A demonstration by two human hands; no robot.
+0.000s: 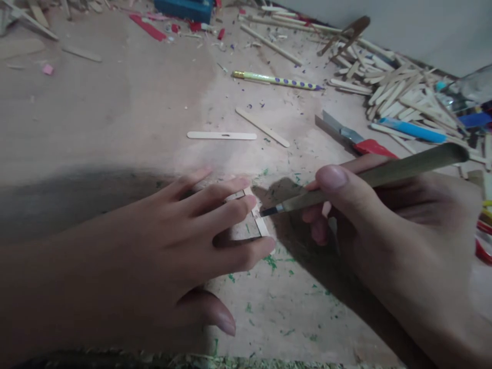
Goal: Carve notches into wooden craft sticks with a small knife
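My left hand (192,230) lies over the tabletop with its fingers spread. Its fingertips press on a wooden craft stick (262,225) that slants across the middle; part of the stick is hidden under them. A rough notch or mark shows midway along it. In my right hand (384,220) is a carving chisel (407,169), gripped like a pen, with a slim wooden handle and a short dark tip. That tip is right beside the stick's middle; whether it touches cannot be told. Beyond my hands lies another craft stick (222,136) with a small dark slit at its centre.
One more craft stick (262,128) and a patterned pencil (277,80) lie farther back. A red-handled cutter (346,134) rests near a heap of sticks (407,97) on the right. A blue block (184,9) and red scraps sit at the back. Green flecks dot the table (300,312).
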